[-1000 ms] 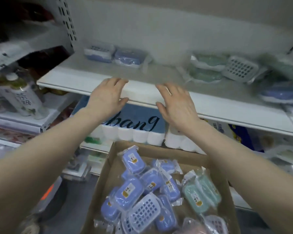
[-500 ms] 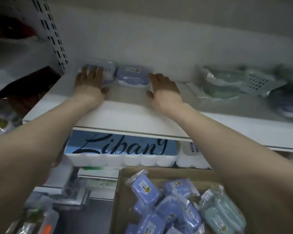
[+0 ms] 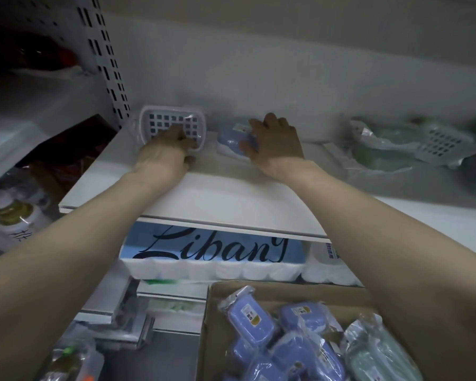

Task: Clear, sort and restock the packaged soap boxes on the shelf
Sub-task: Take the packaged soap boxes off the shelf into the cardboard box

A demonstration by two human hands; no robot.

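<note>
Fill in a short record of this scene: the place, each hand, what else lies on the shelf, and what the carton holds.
Place: shop shelf, white
Left: left hand grips white box, grid face tilted up, at the back left
Right: right hand grips blue box, just right of the white one
Also on shelf: green boxes in wrap, far right
Carton: carton below holds wrapped blue packs and a green pack
</note>
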